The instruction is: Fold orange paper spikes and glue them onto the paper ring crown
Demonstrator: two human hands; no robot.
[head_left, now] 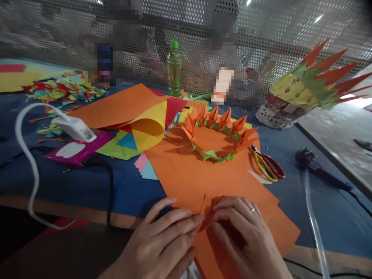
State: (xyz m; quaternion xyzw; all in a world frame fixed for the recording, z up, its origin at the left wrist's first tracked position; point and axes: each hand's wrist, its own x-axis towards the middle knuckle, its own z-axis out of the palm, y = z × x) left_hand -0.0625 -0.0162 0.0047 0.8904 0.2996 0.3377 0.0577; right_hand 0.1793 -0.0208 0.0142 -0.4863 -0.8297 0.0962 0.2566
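A small folded piece of orange paper [207, 211] stands between my hands, above a stack of orange sheets [186, 182]. My right hand [242, 228] pinches its right side between thumb and fingers; a ring shows on one finger. From the left, the fingertips of my left hand [168, 236] close on the piece's other edge, with the outer fingers stretched. Just beyond lies a ring of folded paper [215, 155], green at its base with orange points standing up. Scissor-like cutters [269, 166] with one yellow and one red handle rest beside it.
At left are a white charger with cable [75, 128], a magenta power strip [78, 155], rolled coloured sheets [124, 106] and paper scraps [64, 87]. A green bottle [174, 69] stands behind. At right are a spiky paper basket [293, 93], a glue gun [322, 168] and clear glue stick [314, 221].
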